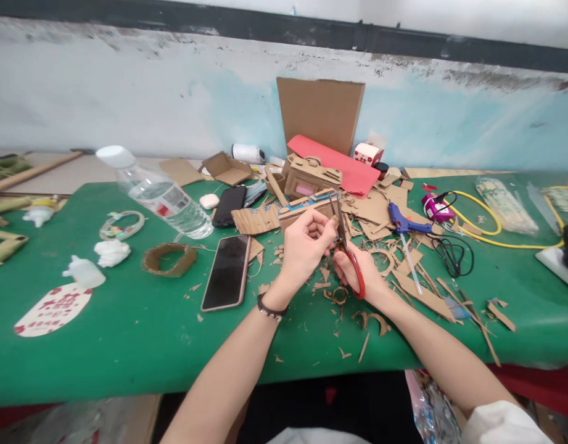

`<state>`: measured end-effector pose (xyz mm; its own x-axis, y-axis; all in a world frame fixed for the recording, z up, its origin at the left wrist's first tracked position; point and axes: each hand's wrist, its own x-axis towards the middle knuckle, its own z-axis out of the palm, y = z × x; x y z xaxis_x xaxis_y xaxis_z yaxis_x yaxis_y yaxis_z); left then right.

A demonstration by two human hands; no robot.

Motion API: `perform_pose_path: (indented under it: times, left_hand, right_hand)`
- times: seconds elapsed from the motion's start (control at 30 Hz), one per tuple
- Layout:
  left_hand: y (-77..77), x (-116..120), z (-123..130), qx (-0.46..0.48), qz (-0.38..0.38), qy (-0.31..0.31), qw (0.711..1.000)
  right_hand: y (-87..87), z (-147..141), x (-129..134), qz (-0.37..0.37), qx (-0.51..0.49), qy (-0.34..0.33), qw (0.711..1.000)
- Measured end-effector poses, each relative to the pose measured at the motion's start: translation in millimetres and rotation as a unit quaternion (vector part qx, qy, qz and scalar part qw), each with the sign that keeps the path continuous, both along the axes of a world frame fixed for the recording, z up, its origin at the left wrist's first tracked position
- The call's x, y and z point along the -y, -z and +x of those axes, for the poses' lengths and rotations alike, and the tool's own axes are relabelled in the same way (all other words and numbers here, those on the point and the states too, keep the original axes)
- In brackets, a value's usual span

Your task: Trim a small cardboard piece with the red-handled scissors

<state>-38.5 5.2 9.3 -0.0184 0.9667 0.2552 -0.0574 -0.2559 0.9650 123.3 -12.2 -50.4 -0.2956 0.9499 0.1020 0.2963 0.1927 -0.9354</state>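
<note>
My right hand (358, 268) grips a pair of scissors (356, 268) by the red handles, with the dark blades pointing up and away from me. Close beside it, my left hand (309, 243) is closed in a pinch on a small piece of cardboard (334, 221), which sits against the blades. How far the blades are apart is hard to make out. Just beyond my hands lie a cardboard box part with a blue strip (306, 206) and a cardboard camera model (312, 177). Cardboard scraps (339, 295) are scattered beneath and around both hands.
A phone (227, 272), a cardboard ring (169, 260) and a tilted-looking water bottle (166, 200) are on the left. To the right are a blue glue gun (406, 221), a purple plug adapter (437, 208) and a yellow cable (494, 216). A cardboard sheet (321, 114) leans on the wall.
</note>
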Motion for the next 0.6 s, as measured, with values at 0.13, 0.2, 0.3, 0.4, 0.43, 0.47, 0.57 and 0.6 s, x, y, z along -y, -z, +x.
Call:
perform_pose_path:
  times: [0.13,0.2,0.3,0.4,0.43,0.47,0.57,0.6]
  left_hand:
    - [5.1,0,6,0.018,-0.005,0.027,0.999]
    - [8.2,0,9,0.021,0.000,0.037,0.999]
    - [9.0,-1,6,0.013,0.002,0.064,0.998]
    - [4.6,-4,-4,-0.015,-0.008,0.110,0.994]
    - [2.6,-6,-8,-0.027,-0.010,0.123,0.992]
    - [0.6,-7,-12,-0.036,-0.010,0.133,0.990]
    - [-4.3,-9,-21,-0.050,-0.014,0.158,0.986]
    - [-5.6,-10,-23,-0.050,-0.017,0.165,0.985]
  right_hand:
    - [0.6,1,-1,0.013,0.033,0.019,0.999]
    - [1.8,1,-1,0.017,0.040,0.032,0.999]
    - [1.7,3,-2,0.024,0.029,0.024,0.999]
    - [-2.0,7,-2,0.028,0.011,-0.008,0.999]
    - [-3.5,8,-3,0.027,0.011,-0.018,0.999]
    - [-4.7,9,-3,0.023,0.012,-0.027,0.999]
    - [-6.0,10,-2,0.010,0.017,-0.035,0.999]
    - [-5.5,10,-2,0.007,0.018,-0.033,0.999]
